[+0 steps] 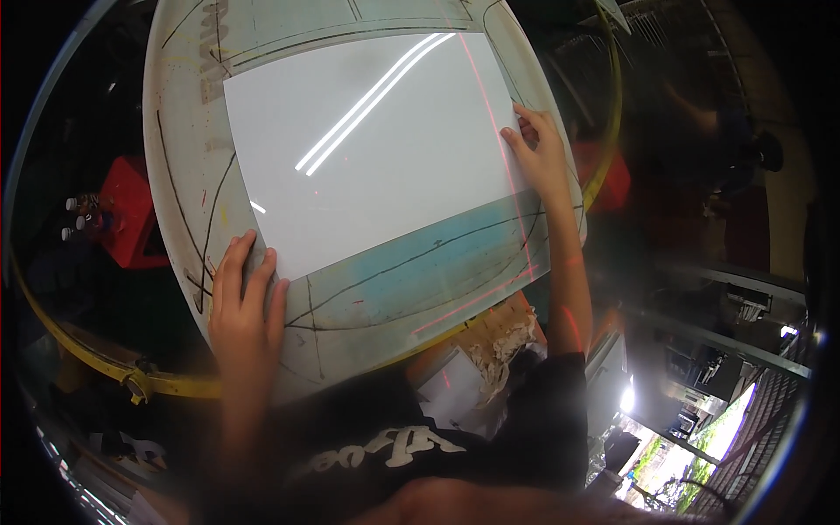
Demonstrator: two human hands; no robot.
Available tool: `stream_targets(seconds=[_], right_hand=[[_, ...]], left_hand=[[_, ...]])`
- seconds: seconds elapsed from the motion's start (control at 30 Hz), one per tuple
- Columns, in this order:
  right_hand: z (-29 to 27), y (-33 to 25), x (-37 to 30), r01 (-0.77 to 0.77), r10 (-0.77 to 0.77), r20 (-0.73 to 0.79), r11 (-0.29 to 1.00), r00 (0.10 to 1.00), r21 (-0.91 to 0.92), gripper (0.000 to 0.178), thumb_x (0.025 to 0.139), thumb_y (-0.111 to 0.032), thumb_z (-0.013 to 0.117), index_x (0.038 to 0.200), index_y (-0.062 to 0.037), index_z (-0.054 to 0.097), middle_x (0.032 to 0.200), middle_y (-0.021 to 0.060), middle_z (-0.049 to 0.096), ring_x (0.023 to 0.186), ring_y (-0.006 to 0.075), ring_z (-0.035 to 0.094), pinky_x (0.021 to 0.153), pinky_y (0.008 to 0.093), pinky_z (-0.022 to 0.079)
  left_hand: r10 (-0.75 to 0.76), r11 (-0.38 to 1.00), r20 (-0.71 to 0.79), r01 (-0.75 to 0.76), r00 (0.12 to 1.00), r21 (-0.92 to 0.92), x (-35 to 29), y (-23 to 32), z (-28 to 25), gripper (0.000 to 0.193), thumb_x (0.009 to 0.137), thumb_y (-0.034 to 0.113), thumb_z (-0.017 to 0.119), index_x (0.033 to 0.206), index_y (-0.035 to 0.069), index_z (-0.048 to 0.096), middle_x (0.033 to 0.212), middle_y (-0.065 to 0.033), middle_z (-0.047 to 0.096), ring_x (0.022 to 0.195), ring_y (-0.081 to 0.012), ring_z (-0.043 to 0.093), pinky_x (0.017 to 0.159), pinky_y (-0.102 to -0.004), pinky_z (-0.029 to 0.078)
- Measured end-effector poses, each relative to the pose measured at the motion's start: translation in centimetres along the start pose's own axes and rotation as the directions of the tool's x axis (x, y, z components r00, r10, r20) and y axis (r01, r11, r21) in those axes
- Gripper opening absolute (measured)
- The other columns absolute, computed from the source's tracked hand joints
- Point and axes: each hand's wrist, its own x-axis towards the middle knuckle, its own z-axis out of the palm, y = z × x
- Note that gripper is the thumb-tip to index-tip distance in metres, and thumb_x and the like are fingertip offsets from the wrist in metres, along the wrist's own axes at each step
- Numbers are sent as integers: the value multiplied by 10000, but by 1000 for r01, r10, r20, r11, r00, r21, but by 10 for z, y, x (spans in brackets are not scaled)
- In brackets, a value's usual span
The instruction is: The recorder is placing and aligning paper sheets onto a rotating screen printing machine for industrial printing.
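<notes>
A glossy white sheet [376,149] lies at a slant on a pale board [179,175] scrawled with black lines. My left hand [245,302] is at the sheet's lower left corner, its fingers stretched out and slightly apart along the edge. At the sheet's right edge, my right hand [541,156] has its thumb on top of the sheet and the other fingers curled at the edge, partly hidden. Red light lines cross the sheet's right side and the board. Below the sheet, a bluish patch [420,254] shows on the board.
A yellow curved rail [179,386] runs around the board. Left of it stands a red stool-like object [131,214] with small white-capped bottles [77,214] beside it. Crumpled pale material [503,354] lies near my body below the board. Dim equipment fills the right side.
</notes>
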Motion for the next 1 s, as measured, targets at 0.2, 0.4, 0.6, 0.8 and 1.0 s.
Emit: stream_targets(seconds=[0.2,0.4,0.6,0.8,1.0], right_hand=[[0,-1,0,-2,2,-4,1000,1000,-6,431,776,-121,717,1163,31,602,907,92,526,834,194,541,801,295,462],[2,-24,-4,-25,23,-23,998,999,-61,493,774,-96,713,1239,-41,560,1070,124,474,954,248,505,847,326,449],[-16,-28,9,122,-57,190,928,980,-353,470,782,-172,715,1229,-125,577,1167,157,447,1107,340,416,949,395,396],[-29,-43,-66,157,-205,-85,910,975,-384,500,815,-237,670,1290,-172,524,1269,165,426,1154,351,412,962,448,377],[-79,-52,-241,-240,187,-177,904,966,-354,532,813,-264,670,1295,-117,501,1203,132,490,1106,326,468,928,405,412]], left_hand=[[8,1000,-5,-8,1000,-14,3,0,2,282,814,48,641,1092,15,617,1301,-132,510,1179,-337,510,949,-407,441],[30,999,-12,-30,999,15,-1,0,0,271,825,40,622,1095,9,612,1292,-148,511,1194,-347,502,952,-416,443],[81,996,25,-82,996,41,-16,3,-3,320,867,26,541,1185,-3,565,1364,-179,447,1273,-389,421,1000,-439,414],[200,976,136,-185,970,-117,-66,33,-12,489,849,17,548,1328,31,456,1472,-178,313,1357,-418,281,1076,-450,312],[358,923,136,-329,924,-198,-127,26,1,524,835,-112,479,1323,79,481,1497,-236,230,1380,-443,216,1091,-480,273]])
